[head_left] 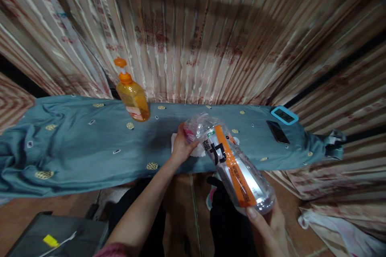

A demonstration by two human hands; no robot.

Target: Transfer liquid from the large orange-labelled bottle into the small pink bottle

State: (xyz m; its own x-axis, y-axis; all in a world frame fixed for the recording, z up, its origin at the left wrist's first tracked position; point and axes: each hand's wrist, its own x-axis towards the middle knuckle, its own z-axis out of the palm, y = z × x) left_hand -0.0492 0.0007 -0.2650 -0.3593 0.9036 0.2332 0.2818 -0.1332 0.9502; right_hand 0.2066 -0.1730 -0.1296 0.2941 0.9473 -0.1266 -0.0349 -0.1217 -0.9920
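Note:
A large clear plastic bottle (pixel 233 166) with an orange and silver label lies tilted across the front of the table. My right hand (pixel 269 229) is closed on its base, thumb against the lower side. My left hand (pixel 182 144) is wrapped round a clear plastic piece with a pink print (pixel 189 131), right by the bottle's upper end. Whether that piece is joined to the bottle or separate, I cannot tell. Something white and flat, like paper (pixel 197 151), shows beneath my left hand on the cloth.
A pump bottle (pixel 134 98) of orange liquid stands at the back left of the green cloth-covered table (pixel 90 148). To the right lie a phone (pixel 277 131) and a blue-framed digital clock (pixel 284 115). Patterned curtains (pixel 187 40) hang behind. A dark box (pixel 60 233) sits at lower left.

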